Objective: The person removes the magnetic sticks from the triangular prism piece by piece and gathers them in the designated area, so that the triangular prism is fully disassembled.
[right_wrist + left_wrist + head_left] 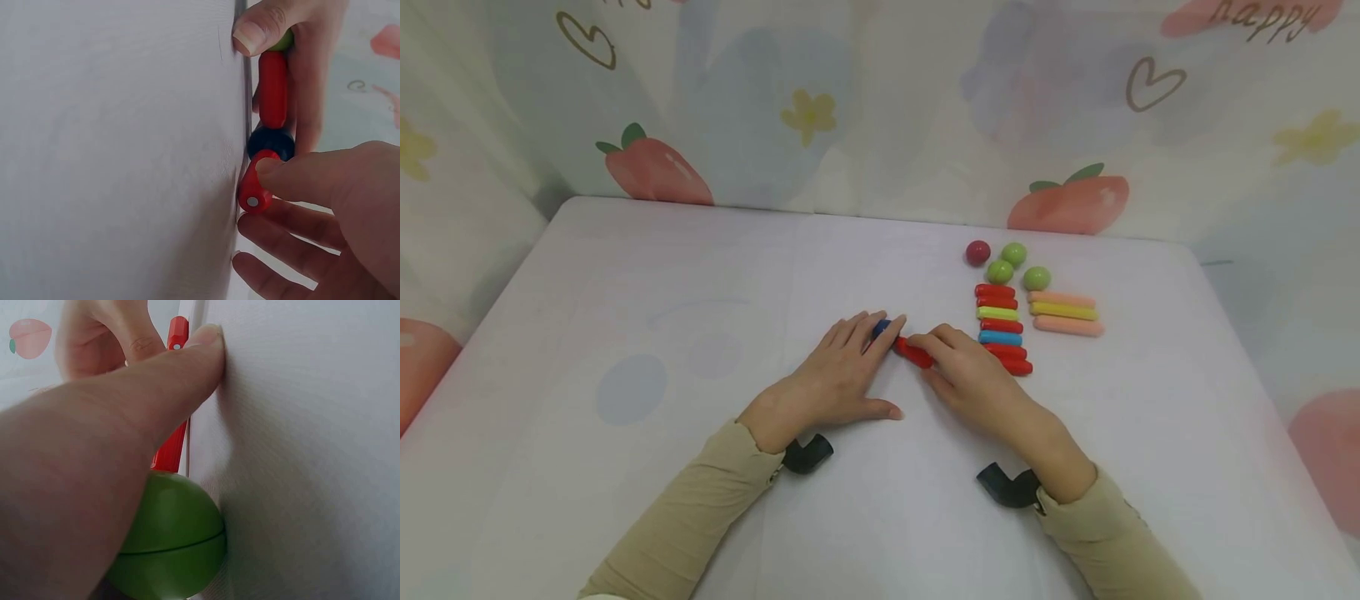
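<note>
My right hand (973, 379) pinches a red magnetic stick (916, 354) between thumb and fingers, low over the table. One end of this stick meets a dark blue ball (270, 144). Around the ball lie the outstretched fingers of my left hand (838, 379), its thumb spread out to the side against the tabletop. Under the left palm, another red stick (272, 90) runs from the blue ball toward a green ball (175, 534); both are hidden in the head view. A pale metal dot (252, 202) shows on the free end of the pinched stick.
Right of my hands lies a column of short sticks (1001, 326), mostly red, with several longer orange and yellow sticks (1064, 311) beside it. Behind them sit a dark red ball (977, 253) and three green balls (1014, 254). A patterned curtain (895, 108) hangs along the table's back edge.
</note>
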### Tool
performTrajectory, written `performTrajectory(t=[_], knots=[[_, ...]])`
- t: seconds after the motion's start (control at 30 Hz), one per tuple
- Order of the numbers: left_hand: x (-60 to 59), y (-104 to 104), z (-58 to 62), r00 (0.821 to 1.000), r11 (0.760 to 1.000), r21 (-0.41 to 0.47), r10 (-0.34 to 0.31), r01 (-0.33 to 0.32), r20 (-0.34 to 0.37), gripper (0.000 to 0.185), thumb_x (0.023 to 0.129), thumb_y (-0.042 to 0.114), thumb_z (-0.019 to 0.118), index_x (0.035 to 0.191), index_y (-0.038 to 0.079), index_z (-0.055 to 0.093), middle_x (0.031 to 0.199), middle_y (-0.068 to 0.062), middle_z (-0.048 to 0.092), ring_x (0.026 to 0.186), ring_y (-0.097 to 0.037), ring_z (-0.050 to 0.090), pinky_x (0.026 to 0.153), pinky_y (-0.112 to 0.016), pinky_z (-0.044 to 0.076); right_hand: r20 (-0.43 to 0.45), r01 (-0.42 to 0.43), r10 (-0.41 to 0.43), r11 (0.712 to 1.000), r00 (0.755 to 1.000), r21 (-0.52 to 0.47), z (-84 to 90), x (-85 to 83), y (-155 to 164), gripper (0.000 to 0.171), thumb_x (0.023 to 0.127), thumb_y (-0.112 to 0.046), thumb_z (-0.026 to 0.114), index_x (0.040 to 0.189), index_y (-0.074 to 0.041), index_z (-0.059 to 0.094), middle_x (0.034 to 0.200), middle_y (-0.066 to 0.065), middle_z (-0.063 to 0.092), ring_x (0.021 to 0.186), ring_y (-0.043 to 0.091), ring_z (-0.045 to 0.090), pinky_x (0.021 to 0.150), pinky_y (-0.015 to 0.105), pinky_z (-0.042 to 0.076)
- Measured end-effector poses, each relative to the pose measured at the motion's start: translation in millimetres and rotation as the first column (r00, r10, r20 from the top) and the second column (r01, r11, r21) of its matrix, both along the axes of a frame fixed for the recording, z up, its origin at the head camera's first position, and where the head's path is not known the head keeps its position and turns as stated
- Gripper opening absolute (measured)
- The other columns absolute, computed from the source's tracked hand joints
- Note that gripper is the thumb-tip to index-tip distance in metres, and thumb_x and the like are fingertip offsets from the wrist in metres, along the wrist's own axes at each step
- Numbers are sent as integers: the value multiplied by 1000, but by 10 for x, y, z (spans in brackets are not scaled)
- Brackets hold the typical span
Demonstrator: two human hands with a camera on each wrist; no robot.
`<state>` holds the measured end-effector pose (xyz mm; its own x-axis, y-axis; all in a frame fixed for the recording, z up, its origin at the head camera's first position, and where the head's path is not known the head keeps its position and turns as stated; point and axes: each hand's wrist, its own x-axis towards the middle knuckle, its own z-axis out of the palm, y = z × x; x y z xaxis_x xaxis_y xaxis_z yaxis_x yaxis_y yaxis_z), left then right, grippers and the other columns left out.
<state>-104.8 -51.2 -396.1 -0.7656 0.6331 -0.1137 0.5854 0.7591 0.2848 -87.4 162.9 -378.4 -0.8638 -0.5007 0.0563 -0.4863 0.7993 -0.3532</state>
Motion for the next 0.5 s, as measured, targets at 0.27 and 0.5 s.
performTrajectory(t=[0.27, 0.5], knots=[[-2, 1, -12, 1000, 1000, 2, 4, -4, -9, 113, 81, 69, 65, 161, 19, 4, 164, -13, 16, 151, -35, 19, 123, -50, 19, -9, -11, 11, 1000, 1000, 10, -13, -8, 4, 51, 87, -12, 76, 136, -13, 59, 117, 8, 65, 109, 24, 62, 93, 39, 57], [1, -5, -19, 1000, 1000, 5, -3, 3, -20, 112, 82, 70, 65, 161, 18, 4, 163, -13, 17, 151, -36, 20, 123, -51, 21, -26, -7, 7, 1000, 1000, -9, -29, -24, -23, 50, 87, -11, 76, 134, -12, 60, 114, 7, 66, 107, 24, 62, 92, 40, 57]])
